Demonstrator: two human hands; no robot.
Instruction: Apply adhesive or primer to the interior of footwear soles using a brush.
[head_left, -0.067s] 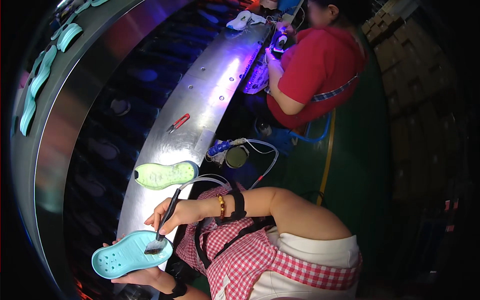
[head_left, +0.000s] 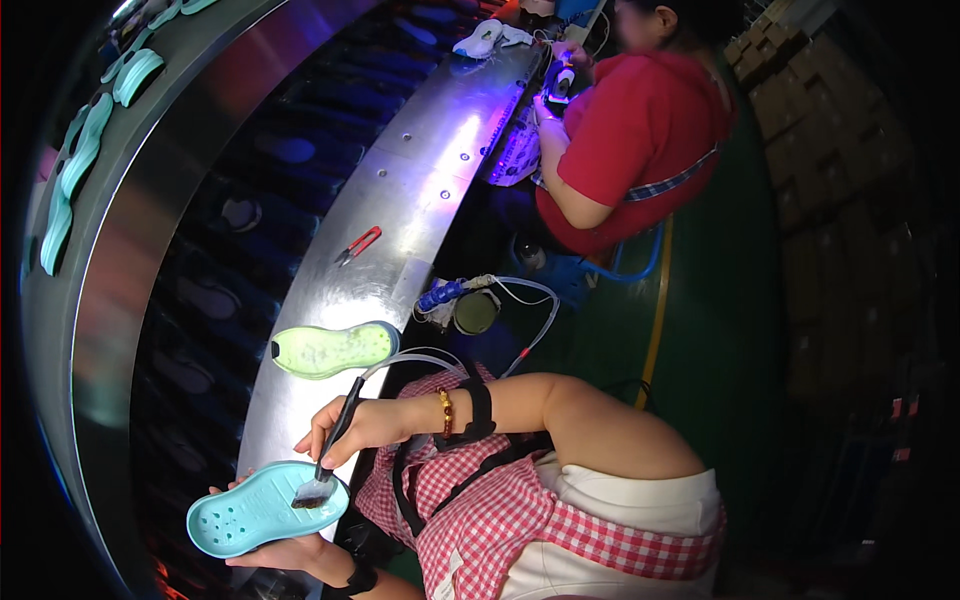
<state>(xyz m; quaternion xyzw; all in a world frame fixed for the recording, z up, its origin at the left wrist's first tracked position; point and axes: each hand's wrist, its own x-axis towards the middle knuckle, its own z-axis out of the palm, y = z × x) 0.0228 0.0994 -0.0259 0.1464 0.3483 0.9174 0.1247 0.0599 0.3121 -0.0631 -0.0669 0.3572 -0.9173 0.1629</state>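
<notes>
A light blue shoe sole (head_left: pixel 245 510) with small holes in its front part lies across my left hand (head_left: pixel 292 552). The fingers of that hand wrap its underside and edges. My right hand (head_left: pixel 368 424) grips a black-handled brush (head_left: pixel 343 424), with a clear tube running from the handle's upper end. Its dark-tipped, flat bristles press on the sole's inner face, near the heel end, where the surface looks wet. Beyond the right hand, a pale yellow-green sole (head_left: pixel 335 350) rests on the metal bench.
Red-handled thread snips (head_left: pixel 360 244) lie on the metal bench (head_left: pixel 415 165). A dark conveyor with soles runs along the bench's left side. Beside the bench sit a blue fitting (head_left: pixel 438 296) and a round container (head_left: pixel 475 312). A co-worker in red (head_left: pixel 640 135) works under purple light.
</notes>
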